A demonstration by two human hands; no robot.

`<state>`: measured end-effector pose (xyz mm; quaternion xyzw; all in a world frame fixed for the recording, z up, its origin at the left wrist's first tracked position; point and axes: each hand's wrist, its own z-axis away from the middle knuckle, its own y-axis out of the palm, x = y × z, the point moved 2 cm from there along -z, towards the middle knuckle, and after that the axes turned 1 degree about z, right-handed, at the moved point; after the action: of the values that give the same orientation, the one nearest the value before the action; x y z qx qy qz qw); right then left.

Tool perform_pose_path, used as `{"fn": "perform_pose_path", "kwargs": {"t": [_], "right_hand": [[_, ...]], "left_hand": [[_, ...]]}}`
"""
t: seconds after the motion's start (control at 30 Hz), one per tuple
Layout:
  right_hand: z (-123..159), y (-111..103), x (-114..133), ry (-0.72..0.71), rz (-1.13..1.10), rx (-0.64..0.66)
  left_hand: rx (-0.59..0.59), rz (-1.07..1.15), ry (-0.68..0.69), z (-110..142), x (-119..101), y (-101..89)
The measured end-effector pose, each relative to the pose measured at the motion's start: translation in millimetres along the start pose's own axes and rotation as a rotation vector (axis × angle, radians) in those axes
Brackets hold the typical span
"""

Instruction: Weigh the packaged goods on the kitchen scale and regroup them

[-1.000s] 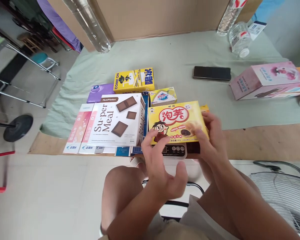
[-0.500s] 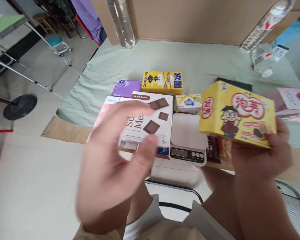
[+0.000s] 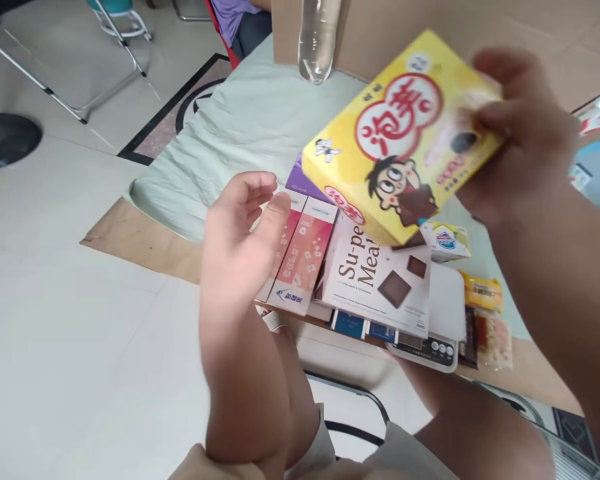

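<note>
My right hand [image 3: 523, 127] grips one end of a yellow snack box [image 3: 400, 133], with a cartoon figure and red lettering on its front. The box is held tilted above the table, its lower corner over a white "Su-per Meal" box [image 3: 375, 287]. My left hand [image 3: 245, 233] is open, thumb and fingers curved apart, in front of two upright pink-and-white boxes [image 3: 305, 257]; whether it touches them I cannot tell. A white kitchen scale [image 3: 445, 307] lies partly beneath the "Su-per Meal" box. Behind the yellow box, a purple pack [image 3: 300, 179] is mostly hidden.
Wrapped snacks [image 3: 493, 337] and a small yellow-and-white box [image 3: 449, 240] sit right of the stack. A clear bottle [image 3: 317, 40] stands against a cardboard panel [image 3: 375, 33]. Pale green cloth [image 3: 220, 147] covers the table. Part of another person [image 3: 240, 27] shows behind it.
My right hand has lifted the yellow box up and leftward, turning it over the stack. My left hand has drawn back beside the pink boxes. The view has swung right.
</note>
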<state>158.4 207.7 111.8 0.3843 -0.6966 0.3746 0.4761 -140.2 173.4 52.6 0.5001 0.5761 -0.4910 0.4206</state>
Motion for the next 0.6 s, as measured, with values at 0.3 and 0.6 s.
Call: {"fn": "perform_pose_path", "kwargs": {"t": [0.3,0.6], "right_hand": [[-45,103,-35,0.352,0.134,0.441],[-27,65,-15,0.008,0.487,0.297]], "left_hand": [[-0.091,-0.094,-0.077,-16,53,-9.4],[0.081,-0.133,-0.165,-16,33,5.5]]}}
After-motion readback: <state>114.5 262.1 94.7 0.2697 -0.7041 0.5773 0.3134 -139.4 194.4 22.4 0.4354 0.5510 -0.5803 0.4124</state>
